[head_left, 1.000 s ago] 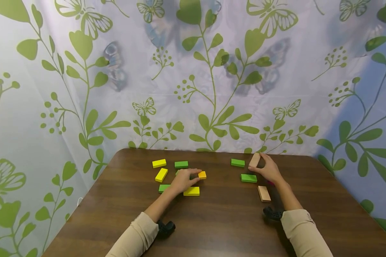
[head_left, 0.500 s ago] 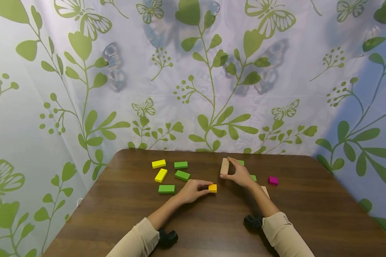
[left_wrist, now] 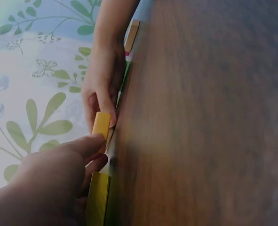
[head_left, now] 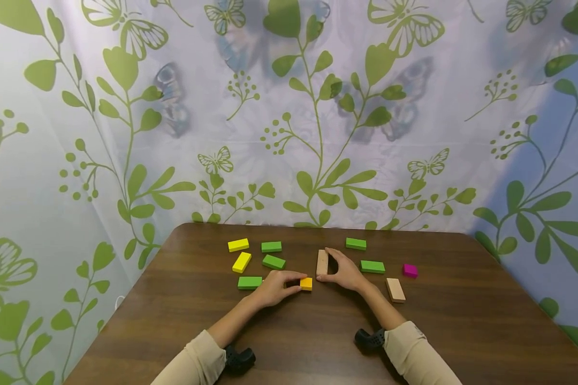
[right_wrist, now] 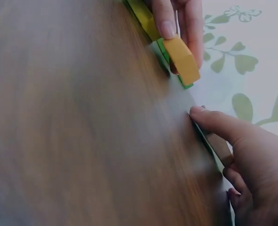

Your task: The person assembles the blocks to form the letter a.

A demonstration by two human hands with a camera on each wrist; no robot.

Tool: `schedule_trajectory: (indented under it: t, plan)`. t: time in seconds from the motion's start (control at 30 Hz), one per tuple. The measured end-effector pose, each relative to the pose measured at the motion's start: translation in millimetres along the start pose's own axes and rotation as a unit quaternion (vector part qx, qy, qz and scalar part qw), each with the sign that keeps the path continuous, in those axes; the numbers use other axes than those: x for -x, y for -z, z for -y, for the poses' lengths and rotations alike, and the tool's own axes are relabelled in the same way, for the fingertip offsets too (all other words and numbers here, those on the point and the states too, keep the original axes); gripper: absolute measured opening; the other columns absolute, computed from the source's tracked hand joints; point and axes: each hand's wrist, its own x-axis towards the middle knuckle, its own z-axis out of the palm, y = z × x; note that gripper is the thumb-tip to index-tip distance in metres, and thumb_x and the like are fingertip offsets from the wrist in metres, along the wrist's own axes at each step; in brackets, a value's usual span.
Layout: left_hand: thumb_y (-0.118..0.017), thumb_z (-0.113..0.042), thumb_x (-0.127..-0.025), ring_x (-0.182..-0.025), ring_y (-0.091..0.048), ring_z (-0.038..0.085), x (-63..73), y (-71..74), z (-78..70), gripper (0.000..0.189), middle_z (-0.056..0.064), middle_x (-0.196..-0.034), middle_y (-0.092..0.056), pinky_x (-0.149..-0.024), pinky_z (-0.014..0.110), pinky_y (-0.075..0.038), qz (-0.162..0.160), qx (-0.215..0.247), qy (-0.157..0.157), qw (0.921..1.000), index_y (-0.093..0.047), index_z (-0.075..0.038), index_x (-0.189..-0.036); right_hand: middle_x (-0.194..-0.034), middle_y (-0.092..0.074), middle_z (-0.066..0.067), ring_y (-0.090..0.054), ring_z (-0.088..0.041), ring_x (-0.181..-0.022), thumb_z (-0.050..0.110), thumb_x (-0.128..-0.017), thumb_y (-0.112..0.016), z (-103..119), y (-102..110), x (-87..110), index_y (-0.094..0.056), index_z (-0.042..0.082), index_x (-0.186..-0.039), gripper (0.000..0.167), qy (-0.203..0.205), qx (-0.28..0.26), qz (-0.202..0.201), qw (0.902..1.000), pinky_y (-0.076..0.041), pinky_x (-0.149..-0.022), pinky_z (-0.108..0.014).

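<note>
Currently, an orange block (head_left: 306,284) is pinched between thumb and fingertips of the left hand (head_left: 275,289), one end left sticking out. A wooden block (head_left: 322,264) is gripped by its two ends in the right hand (head_left: 345,272), fingers spread to its length. Both blocks are held near each other, apart, mid-table. By the left wrist view, a yellow block (left_wrist: 97,197) is shown right by the lower fingers; in the head view that spot is covered by the hand. A magenta block (head_left: 410,270) is caught whole in the head view, only as a sliver from the left wrist.
</note>
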Motion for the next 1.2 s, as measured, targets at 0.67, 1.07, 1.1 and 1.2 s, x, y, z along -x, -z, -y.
schedule_trajectory:
  t: [0.67,1.07,1.1,1.2]
  plan:
    - [-0.070,-0.024,-0.083,-0.096,-0.061,0.011,-5.3,-6.3,-7.3,0.031,0.000,-0.104,-0.067,-0.083,0.026,-0.048,-0.013,-0.022,0.020,0.9995,-0.068,-0.009,-0.110,-0.147,-0.027,-0.016,-0.025,-0.035,-0.133,0.037,-0.092,-0.055,-5,1,-1.9,-0.031,0.003,-0.143,0.066,0.015,-0.062,0.033,0.9974,-0.025,-0.102,-0.055]
    - [-0.073,-0.024,-0.080,-0.090,-0.064,0.011,-22.6,-24.1,-16.6,0.033,0.004,-0.105,-0.067,-0.079,0.026,-0.050,-0.066,-0.061,0.055,0.9944,-0.070,-0.008,-0.109,-0.147,-0.025,-0.021,-0.025,-0.038,-0.132,0.034,-0.094,-0.054,-3,0,-1.8,-0.029,0.000,-0.143,0.065,0.028,-0.068,0.035,0.9967,-0.024,-0.102,-0.056]
    - [-0.073,-0.025,-0.080,-0.082,-0.065,0.010,-23.3,-24.9,-16.8,0.034,0.004,-0.105,-0.067,-0.077,0.024,-0.051,-0.068,-0.062,0.057,0.9941,-0.070,-0.009,-0.110,-0.147,-0.025,-0.021,-0.025,-0.039,-0.132,0.034,-0.094,-0.053,-3,0,-1.2,-0.029,-0.001,-0.143,0.065,0.032,-0.069,0.033,0.9965,-0.023,-0.102,-0.057]
    - [-0.072,-0.025,-0.081,-0.059,-0.059,0.005,-25.3,-27.1,-17.1,0.034,0.006,-0.105,-0.067,-0.072,0.021,-0.050,-0.070,-0.062,0.063,0.9937,-0.069,-0.010,-0.111,-0.146,-0.026,-0.023,-0.027,-0.041,-0.130,0.035,-0.094,-0.053,-2,1,0.9,-0.029,-0.002,-0.143,0.065,0.048,-0.069,0.029,0.9961,-0.024,-0.099,-0.060]
